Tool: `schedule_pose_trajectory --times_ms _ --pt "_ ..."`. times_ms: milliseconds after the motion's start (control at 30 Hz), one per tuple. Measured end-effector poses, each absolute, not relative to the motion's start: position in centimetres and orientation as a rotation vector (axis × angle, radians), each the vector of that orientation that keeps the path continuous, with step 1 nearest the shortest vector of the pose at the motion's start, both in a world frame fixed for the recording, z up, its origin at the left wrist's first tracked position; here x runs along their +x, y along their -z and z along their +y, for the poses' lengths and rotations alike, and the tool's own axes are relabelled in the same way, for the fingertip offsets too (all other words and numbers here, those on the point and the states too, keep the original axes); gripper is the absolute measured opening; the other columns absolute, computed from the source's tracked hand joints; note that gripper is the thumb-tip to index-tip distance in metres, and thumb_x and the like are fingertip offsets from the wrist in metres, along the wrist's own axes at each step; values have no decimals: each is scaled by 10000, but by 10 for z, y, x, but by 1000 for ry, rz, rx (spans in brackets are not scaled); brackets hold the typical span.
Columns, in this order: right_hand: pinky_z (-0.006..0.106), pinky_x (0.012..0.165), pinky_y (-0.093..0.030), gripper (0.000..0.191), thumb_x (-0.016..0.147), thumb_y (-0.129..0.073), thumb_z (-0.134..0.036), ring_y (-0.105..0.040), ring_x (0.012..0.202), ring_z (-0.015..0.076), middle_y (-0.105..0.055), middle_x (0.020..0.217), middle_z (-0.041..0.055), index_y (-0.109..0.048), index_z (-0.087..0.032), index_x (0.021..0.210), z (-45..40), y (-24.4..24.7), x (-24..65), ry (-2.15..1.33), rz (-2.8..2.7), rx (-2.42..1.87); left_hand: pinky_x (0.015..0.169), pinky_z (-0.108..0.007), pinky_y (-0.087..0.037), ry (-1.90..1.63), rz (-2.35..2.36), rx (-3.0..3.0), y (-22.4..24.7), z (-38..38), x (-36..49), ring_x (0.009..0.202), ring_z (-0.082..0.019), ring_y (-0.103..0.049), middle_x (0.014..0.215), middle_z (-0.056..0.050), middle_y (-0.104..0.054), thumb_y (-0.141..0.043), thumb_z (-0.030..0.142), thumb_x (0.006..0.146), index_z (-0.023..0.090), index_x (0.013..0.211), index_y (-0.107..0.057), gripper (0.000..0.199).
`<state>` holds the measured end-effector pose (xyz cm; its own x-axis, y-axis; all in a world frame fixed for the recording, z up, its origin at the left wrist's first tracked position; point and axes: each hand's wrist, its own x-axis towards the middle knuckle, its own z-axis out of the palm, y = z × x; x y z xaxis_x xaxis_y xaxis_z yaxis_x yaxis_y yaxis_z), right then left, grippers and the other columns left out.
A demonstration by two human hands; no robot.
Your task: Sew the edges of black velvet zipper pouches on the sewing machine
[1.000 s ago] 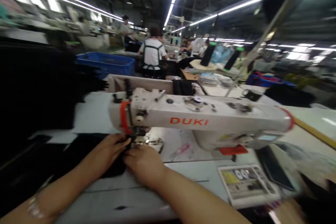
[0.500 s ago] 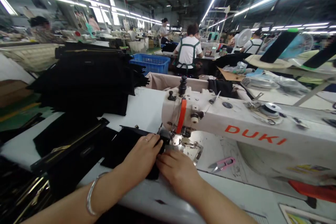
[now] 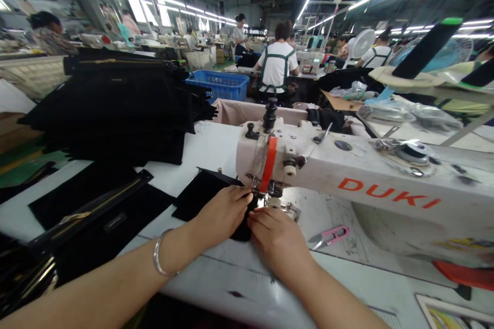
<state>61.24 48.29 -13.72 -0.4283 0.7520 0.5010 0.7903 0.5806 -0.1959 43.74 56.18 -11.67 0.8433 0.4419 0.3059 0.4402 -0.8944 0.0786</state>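
Observation:
A piece of black fabric point(image 3: 204, 190) lies on the white table, its right end beside the needle area of the sewing machine point(image 3: 309, 164). My left hand point(image 3: 227, 211), with a silver bangle on the wrist, rests on that fabric, fingers closed together at its edge near the presser foot. Just right of it, my right hand point(image 3: 274, 234) has its fingers bent and pressed together on the fabric's right edge, in front of the metal needle plate. The fingertips of both hands are close to each other. The needle itself is hard to make out.
Pink-handled thread snips point(image 3: 330, 237) lie right of my right hand under the machine arm. Black zippered pieces point(image 3: 111, 216) and a tall black stack point(image 3: 116, 113) occupy the left. Behind are a blue basket point(image 3: 219, 85) and a seated person point(image 3: 277, 64).
Both hands and the black fabric have shifted right, toward the needle area. My left fingertips have moved up beside the presser foot. The view has shifted slightly.

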Motion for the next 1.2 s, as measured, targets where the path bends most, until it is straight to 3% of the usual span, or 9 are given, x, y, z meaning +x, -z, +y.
schedule_pose_trajectory --times_ms 133,467,667,1200 --pt "366 944 -519 206 941 -562 -135 -626 1043 218 -713 1095 71 -676 -137 1113 475 141 615 87 -2278 -1166 1036 -414 -448 -599 691 3020 122 550 428 1198 -240 -546 1257 -138 -617 -386 109 965 92 1198 -573 299" --pt "388 832 -568 216 964 -492 -122 -661 1003 244 -716 1085 94 -691 -127 1049 486 132 614 43 -2301 -1238 1002 -446 -431 -319 833 2961 111 560 433 1200 -254 -533 1249 -122 -610 -425 118 950 157 1253 -538 325" --pt "385 915 -554 221 954 -511 -116 -647 1046 236 -719 1094 86 -680 -111 1097 481 133 617 44 -2290 -1081 963 -450 -443 -413 884 2888 117 545 428 1179 -264 -517 1301 -119 -581 -427 112 955 145 1301 -491 354" --pt "398 933 -561 272 936 -494 -103 -635 1094 240 -714 1102 115 -682 -103 1132 475 128 616 26 -2304 -1115 920 -446 -428 -397 868 2808 111 555 425 1146 -267 -520 1278 -83 -599 -467 144 926 185 1276 -544 361"
